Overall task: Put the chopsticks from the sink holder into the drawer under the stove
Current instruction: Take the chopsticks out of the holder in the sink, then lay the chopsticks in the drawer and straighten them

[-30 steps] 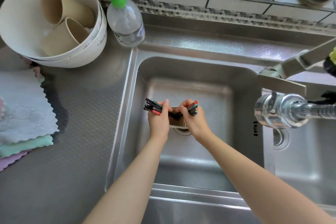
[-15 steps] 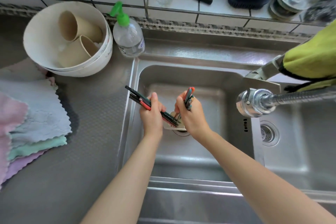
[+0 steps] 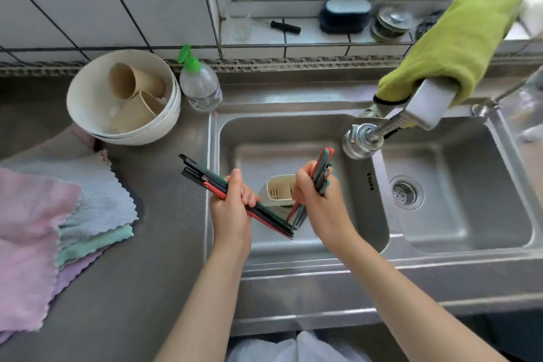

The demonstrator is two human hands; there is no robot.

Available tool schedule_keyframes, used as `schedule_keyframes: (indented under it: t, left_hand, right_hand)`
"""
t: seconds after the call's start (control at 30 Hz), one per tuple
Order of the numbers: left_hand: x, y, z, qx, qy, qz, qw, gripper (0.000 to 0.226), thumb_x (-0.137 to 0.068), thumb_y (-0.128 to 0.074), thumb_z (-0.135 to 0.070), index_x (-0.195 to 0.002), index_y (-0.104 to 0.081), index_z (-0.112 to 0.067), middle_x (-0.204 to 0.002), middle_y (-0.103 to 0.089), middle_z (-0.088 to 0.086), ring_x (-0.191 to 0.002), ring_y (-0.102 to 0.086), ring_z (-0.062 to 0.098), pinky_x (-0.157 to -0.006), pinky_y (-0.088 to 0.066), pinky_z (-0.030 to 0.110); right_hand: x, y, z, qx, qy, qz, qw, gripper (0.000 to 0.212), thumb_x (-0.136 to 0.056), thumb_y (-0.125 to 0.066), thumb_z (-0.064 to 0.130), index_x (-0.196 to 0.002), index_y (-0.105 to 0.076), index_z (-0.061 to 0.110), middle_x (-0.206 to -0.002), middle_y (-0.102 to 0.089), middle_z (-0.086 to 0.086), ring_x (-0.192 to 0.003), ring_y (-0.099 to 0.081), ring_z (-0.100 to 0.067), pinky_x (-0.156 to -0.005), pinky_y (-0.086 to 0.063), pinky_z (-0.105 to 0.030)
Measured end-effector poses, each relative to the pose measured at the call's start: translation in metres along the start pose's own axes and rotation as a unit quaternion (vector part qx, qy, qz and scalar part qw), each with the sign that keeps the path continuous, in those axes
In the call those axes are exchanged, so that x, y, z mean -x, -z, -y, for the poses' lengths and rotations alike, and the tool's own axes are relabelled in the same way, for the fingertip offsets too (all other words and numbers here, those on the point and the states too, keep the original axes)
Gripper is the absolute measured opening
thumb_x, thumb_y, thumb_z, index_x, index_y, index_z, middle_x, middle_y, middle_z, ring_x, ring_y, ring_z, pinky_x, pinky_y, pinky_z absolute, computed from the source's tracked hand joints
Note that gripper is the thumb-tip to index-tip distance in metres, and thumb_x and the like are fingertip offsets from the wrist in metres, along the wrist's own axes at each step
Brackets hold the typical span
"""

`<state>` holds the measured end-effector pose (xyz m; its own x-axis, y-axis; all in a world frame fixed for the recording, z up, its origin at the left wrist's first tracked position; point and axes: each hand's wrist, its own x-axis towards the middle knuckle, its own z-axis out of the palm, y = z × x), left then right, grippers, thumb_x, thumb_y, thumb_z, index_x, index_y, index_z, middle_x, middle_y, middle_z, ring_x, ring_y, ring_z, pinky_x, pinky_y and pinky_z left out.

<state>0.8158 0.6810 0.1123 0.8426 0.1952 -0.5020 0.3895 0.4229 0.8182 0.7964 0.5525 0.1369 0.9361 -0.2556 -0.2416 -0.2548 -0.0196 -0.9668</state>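
Both hands hold chopsticks above the left basin of the steel sink (image 3: 293,123). My left hand (image 3: 230,206) grips a bundle of dark, green and red chopsticks (image 3: 202,178) that slants from upper left to lower right. My right hand (image 3: 316,200) grips a second bundle of red, green and grey chopsticks (image 3: 323,164), held nearly upright. Between the hands, a cream slotted holder (image 3: 279,189) stands in the basin, partly hidden by my fingers. Neither the stove nor the drawer appears in the view.
A chrome faucet head (image 3: 363,139) with a green cloth (image 3: 458,35) over its arm hangs just right of my right hand. A white bowl with beige cups (image 3: 123,97), a soap bottle (image 3: 199,84) and stacked cloths (image 3: 58,220) lie on the left counter.
Both hands have lifted their chopstick bundles up out of the holder and apart. The right bundle turned from level to nearly upright. The camera view has tilted up.
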Motion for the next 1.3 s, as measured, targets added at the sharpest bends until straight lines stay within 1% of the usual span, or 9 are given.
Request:
schedule_keyframes:
  t: [0.1,0.2,0.33,0.53,0.63,0.8,0.97,1.13,1.3]
  left_hand:
    - [0.015,0.001,-0.002,0.013,0.009,0.003,1.0,0.044,-0.099,-0.049,-0.027,-0.06,-0.03,-0.02,-0.054,-0.026,-0.005,-0.05,-0.03,0.011,-0.06,-0.032,0.025]
    - [0.03,0.0,-0.001,0.026,0.018,0.006,0.999,0.044,-0.099,-0.049,-0.031,-0.061,-0.031,-0.02,-0.058,-0.026,-0.003,-0.054,-0.029,0.013,-0.064,-0.032,0.029]
    - [0.046,-0.014,0.002,0.036,0.022,0.033,0.999,0.044,-0.1,-0.047,-0.032,-0.061,-0.032,-0.02,-0.057,-0.028,-0.004,-0.054,-0.031,0.012,-0.066,-0.033,0.03]
    - [0.085,-0.058,0.024,0.017,0.036,0.105,0.994,0.044,-0.1,-0.049,-0.028,-0.06,-0.032,-0.02,-0.053,-0.027,-0.006,-0.053,-0.028,0.012,-0.064,-0.034,0.027]
    - [0.117,-0.078,0.043,-0.003,0.042,0.141,0.989,0.043,-0.1,-0.049,-0.026,-0.061,-0.032,-0.02,-0.054,-0.025,-0.005,-0.05,-0.028,0.011,-0.059,-0.035,0.025]
    - [0.188,-0.103,0.091,-0.059,0.057,0.209,0.974,0.042,-0.099,-0.051,-0.028,-0.061,-0.033,-0.022,-0.052,-0.024,-0.006,-0.048,-0.025,0.012,-0.06,-0.031,0.03]
    - [0.288,-0.119,0.154,-0.121,0.075,0.307,0.941,0.042,-0.099,-0.051,-0.033,-0.062,-0.033,-0.023,-0.056,-0.021,-0.002,-0.052,-0.022,0.015,-0.061,-0.032,0.03]
    - [0.397,-0.125,0.226,-0.172,0.107,0.409,0.89,0.044,-0.1,-0.049,-0.031,-0.062,-0.03,-0.021,-0.054,-0.022,-0.003,-0.051,-0.025,0.015,-0.063,-0.033,0.031]
    - [0.487,-0.132,0.29,-0.218,0.134,0.486,0.836,0.043,-0.101,-0.048,-0.029,-0.063,-0.029,-0.023,-0.056,-0.02,-0.002,-0.052,-0.023,0.015,-0.061,-0.031,0.03]
  right_hand:
    - [0.018,0.014,0.004,-0.028,-0.007,-0.056,0.998,0.031,-0.092,-0.048,0.01,-0.063,-0.038,0.014,-0.053,-0.039,0.01,-0.055,-0.036,-0.01,-0.06,-0.035,-0.032]
    - [0.033,0.032,0.009,-0.091,-0.004,-0.115,0.989,0.036,-0.095,-0.046,0.007,-0.062,-0.04,0.021,-0.051,-0.04,0.011,-0.054,-0.037,-0.012,-0.06,-0.037,-0.027]
    - [0.05,0.057,0.014,-0.135,-0.003,-0.177,0.975,0.035,-0.095,-0.044,0.009,-0.063,-0.038,0.02,-0.055,-0.034,0.0,-0.058,-0.034,-0.017,-0.063,-0.037,-0.032]
    - [0.093,0.118,0.015,-0.148,0.009,-0.261,0.954,0.04,-0.097,-0.042,0.012,-0.058,-0.035,0.022,-0.052,-0.035,0.003,-0.061,-0.033,-0.024,-0.068,-0.039,-0.04]
    - [0.124,0.148,0.01,-0.173,0.012,-0.298,0.939,0.047,-0.097,-0.043,0.01,-0.053,-0.036,0.026,-0.051,-0.033,0.001,-0.058,-0.032,-0.023,-0.067,-0.039,-0.039]
    - [0.201,0.207,-0.012,-0.22,0.037,-0.357,0.907,0.041,-0.095,-0.047,0.009,-0.058,-0.037,0.023,-0.051,-0.03,0.002,-0.054,-0.028,-0.02,-0.059,-0.033,-0.034]
    - [0.309,0.277,-0.05,-0.245,0.078,-0.432,0.864,0.028,-0.087,-0.048,0.011,-0.063,-0.035,0.018,-0.055,-0.026,-0.003,-0.054,-0.025,-0.019,-0.054,-0.032,-0.028]
    - [0.425,0.344,-0.094,-0.256,0.075,-0.539,0.799,0.038,-0.095,-0.042,0.002,-0.062,-0.033,0.017,-0.052,-0.032,0.005,-0.049,-0.032,-0.015,-0.055,-0.034,-0.028]
    - [0.519,0.395,-0.125,-0.279,0.085,-0.623,0.726,0.043,-0.095,-0.042,0.003,-0.057,-0.037,0.023,-0.051,-0.032,0.006,-0.049,-0.032,-0.014,-0.056,-0.034,-0.029]
